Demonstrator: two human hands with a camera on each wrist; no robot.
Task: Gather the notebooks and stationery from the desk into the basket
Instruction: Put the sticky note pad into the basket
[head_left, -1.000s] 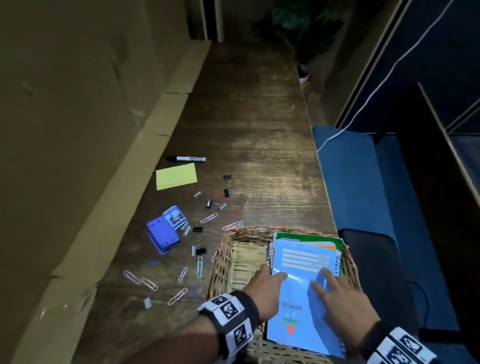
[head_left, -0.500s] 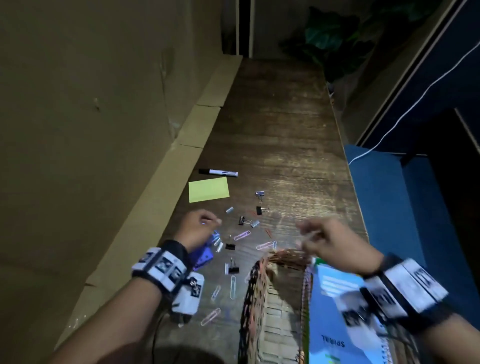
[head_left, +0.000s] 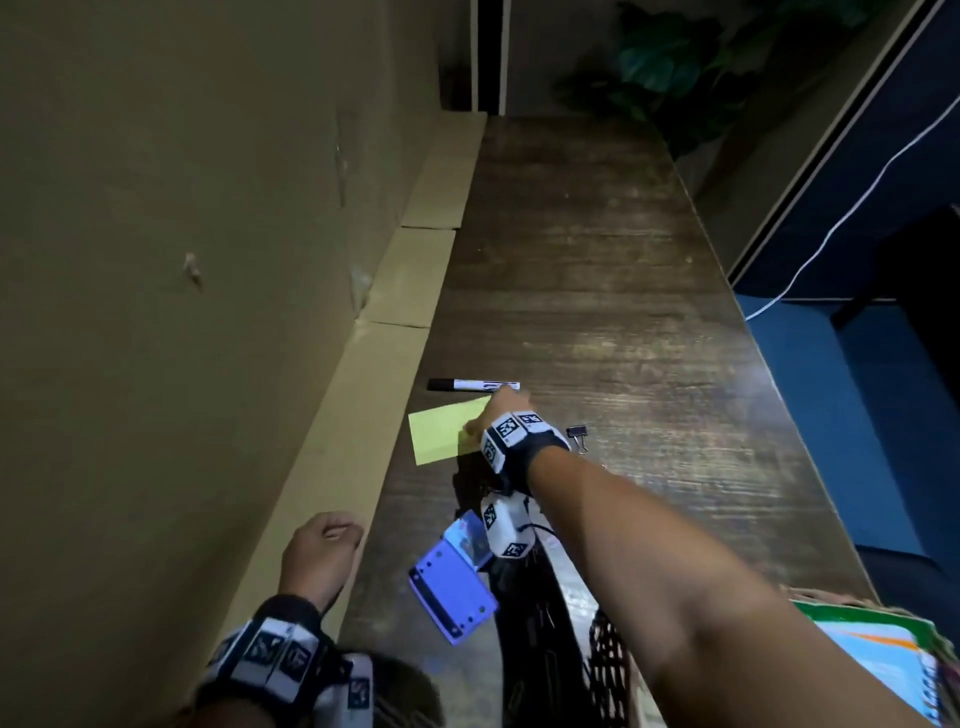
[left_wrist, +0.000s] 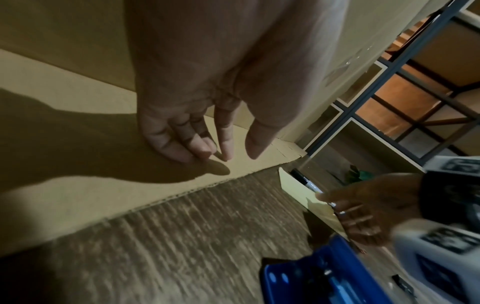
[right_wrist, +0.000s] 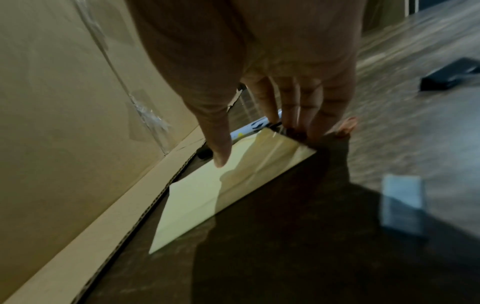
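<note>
A yellow sticky-note pad (head_left: 436, 434) lies near the desk's left edge, with a black-and-white marker (head_left: 472, 385) just beyond it. My right hand (head_left: 501, 402) reaches across to them. In the right wrist view its straight fingertips (right_wrist: 293, 127) touch the pad's (right_wrist: 207, 201) far corner beside the marker (right_wrist: 249, 128), and the thumb hovers over the pad. My left hand (head_left: 324, 545) rests loosely curled and empty on the cardboard flap (left_wrist: 78, 195). The wicker basket (head_left: 610, 670) at the lower right holds blue and green notebooks (head_left: 883, 649).
A blue hole punch (head_left: 452, 587) and a small blue box (head_left: 467, 535) lie under my right forearm. A black binder clip (head_left: 577, 435) sits right of the wrist. A cardboard wall (head_left: 182, 260) lines the left side. The desk drops off at the right edge.
My right hand moved from the basket rim forward and left to the yellow pad and marker. My left hand pulled back from the clips onto the cardboard flap.
</note>
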